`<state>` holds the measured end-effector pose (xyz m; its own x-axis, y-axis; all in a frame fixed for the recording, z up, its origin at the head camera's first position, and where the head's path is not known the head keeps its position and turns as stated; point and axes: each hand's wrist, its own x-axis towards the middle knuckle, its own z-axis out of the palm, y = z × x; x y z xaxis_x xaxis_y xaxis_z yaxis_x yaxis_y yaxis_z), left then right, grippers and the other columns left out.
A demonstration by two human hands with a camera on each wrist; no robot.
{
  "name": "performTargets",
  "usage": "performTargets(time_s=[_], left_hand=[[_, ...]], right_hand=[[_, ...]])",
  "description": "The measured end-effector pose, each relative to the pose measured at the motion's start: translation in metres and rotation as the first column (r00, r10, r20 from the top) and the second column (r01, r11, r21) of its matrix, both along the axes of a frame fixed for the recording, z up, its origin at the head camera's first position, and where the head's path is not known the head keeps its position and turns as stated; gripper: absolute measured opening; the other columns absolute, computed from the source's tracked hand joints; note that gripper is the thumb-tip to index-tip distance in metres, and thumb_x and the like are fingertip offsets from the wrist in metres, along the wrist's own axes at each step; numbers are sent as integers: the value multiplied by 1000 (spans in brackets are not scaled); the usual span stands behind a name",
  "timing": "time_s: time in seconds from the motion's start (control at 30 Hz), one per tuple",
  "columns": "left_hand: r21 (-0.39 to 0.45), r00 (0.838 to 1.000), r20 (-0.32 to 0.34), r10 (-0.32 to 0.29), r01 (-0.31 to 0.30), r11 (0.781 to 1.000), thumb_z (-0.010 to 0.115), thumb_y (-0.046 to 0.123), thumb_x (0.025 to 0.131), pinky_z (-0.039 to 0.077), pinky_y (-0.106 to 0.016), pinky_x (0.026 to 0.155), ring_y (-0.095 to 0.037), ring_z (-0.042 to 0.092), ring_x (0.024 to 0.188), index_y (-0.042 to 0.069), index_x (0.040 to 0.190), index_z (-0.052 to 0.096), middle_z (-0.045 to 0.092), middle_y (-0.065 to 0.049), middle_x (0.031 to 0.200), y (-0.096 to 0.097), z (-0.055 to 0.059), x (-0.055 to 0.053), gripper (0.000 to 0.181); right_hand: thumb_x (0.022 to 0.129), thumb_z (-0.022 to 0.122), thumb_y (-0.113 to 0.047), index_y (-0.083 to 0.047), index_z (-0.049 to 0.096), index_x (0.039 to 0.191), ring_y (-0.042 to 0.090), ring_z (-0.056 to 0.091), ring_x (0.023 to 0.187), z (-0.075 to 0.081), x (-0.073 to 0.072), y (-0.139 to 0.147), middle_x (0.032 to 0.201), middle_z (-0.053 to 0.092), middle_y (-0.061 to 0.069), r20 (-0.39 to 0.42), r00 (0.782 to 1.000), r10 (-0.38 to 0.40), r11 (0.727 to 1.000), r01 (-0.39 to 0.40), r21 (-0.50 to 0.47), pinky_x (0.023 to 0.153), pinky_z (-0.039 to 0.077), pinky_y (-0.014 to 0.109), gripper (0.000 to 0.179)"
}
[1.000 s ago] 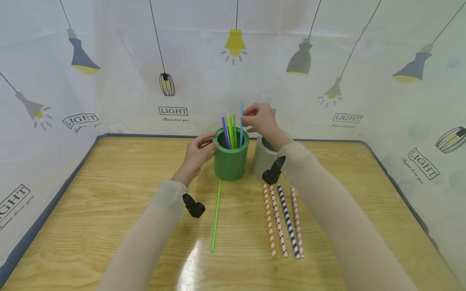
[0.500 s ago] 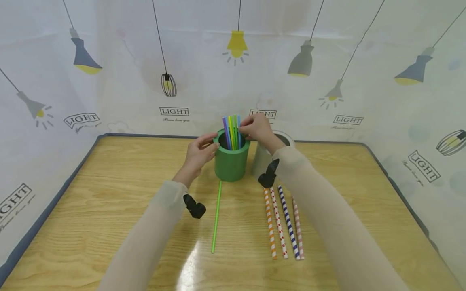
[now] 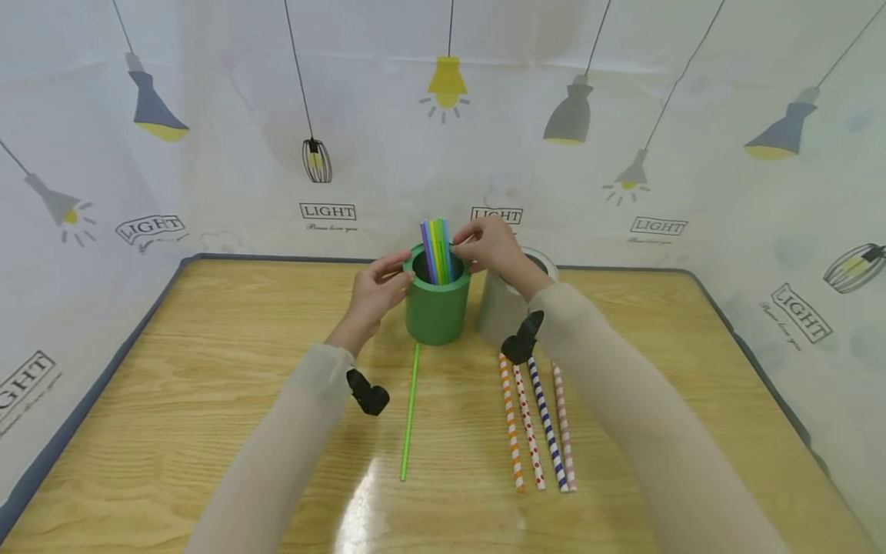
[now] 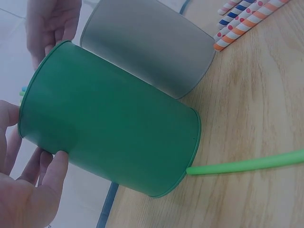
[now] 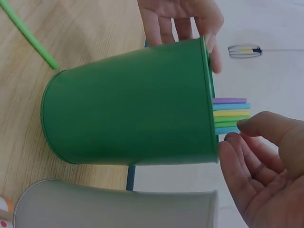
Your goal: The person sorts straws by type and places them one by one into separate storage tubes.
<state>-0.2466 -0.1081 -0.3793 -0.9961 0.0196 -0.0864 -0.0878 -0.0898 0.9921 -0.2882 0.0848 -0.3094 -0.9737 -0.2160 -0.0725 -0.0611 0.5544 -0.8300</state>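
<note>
Blue straw (image 5: 225,130) lowered, green cup (image 3: 437,314) between hands (image 3: 374,294) (image 3: 493,246)

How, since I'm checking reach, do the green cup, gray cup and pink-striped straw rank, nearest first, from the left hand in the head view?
1. Green cup: touching the left hand.
2. Gray cup: just right of it.
3. Pink-striped straw: on the table, farther right.
</note>
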Motion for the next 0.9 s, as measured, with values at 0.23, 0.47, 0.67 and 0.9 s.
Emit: performTargets(time_s=[0.23, 0.47, 0.67, 0.9], left_hand=[[-9, 1000, 3, -5, 6, 1000, 62, 12, 87, 48, -33, 89, -22, 49, 113, 13, 127, 55, 49, -8, 126, -1, 0, 0, 40], [-9, 1000, 2, 3, -3, 1000, 62, 11, 86, 49, -32, 88, -22, 50, 113, 12, 126, 56, 51, -9, 125, 1, 0, 0, 40], [-11, 1000, 5, 11, -11, 1000, 63, 11, 85, 49, -32, 87, -22, 51, 111, 13, 124, 57, 53, -8, 123, 2, -1, -1, 40], [-14, 1000, 16, 22, -22, 1000, 63, 11, 86, 50, -31, 87, -20, 51, 109, 15, 124, 58, 53, -7, 122, 3, -2, -3, 39]], right_hand=[[85, 64, -9, 1, 63, 98, 22, 60, 68, 3, 24, 8, 80, 63, 12, -12, 986, 165, 986, -164, 29, 58, 57, 37, 17], [84, 65, -11, -1, 65, 96, 20, 58, 69, -5, 51, 11, 77, 61, 8, -39, 962, 269, 962, -266, 61, 59, 54, 30, 17], [82, 66, -8, 2, 64, 96, 16, 57, 64, -37, 74, 5, 77, 63, 8, 49, 956, 289, 956, -285, -67, 57, 54, 33, 17], [80, 67, -6, 4, 65, 94, 14, 55, 54, -92, 87, -14, 65, 60, 2, 163, 969, 188, 973, -161, -165, 50, 53, 31, 17]])
